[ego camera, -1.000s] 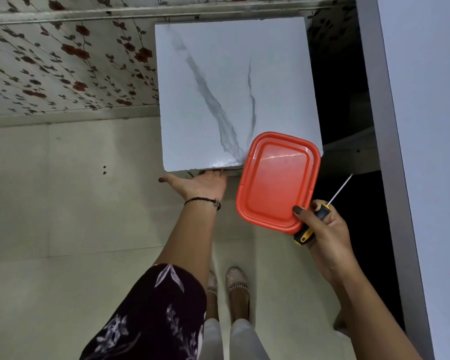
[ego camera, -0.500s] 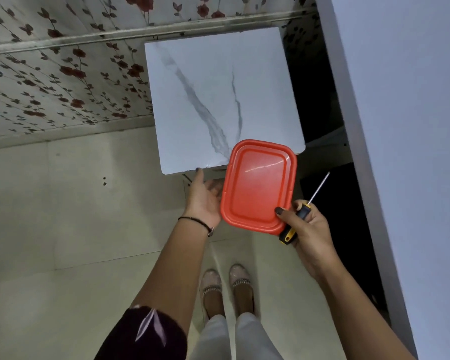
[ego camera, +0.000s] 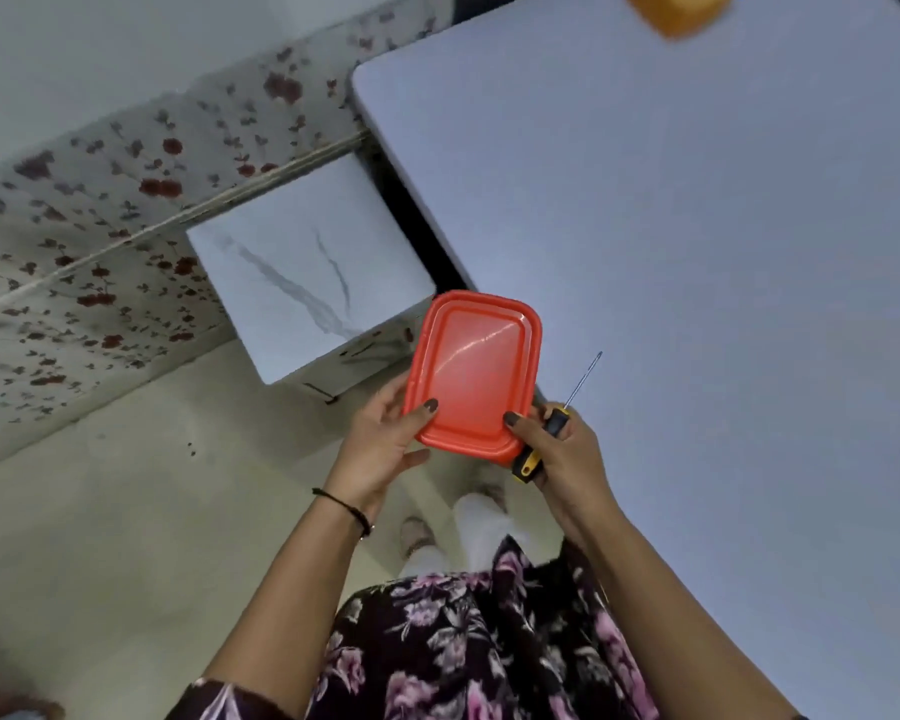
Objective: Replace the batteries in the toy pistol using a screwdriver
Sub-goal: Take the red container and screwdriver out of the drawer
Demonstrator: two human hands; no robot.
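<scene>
A wide grey worktop [ego camera: 697, 278] fills the right of the frame, bare except for a blurred orange object [ego camera: 676, 10] at the top edge. A marble-topped cabinet [ego camera: 307, 272] stands centre-left, across a narrow dark gap.

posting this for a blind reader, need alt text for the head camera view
A person standing by a grey table holds a red plastic tray in both hands, the right hand also gripping a yellow-and-black screwdriver, the left hand at the tray's other edge. A small white marble-patterned table stands beyond.
</scene>
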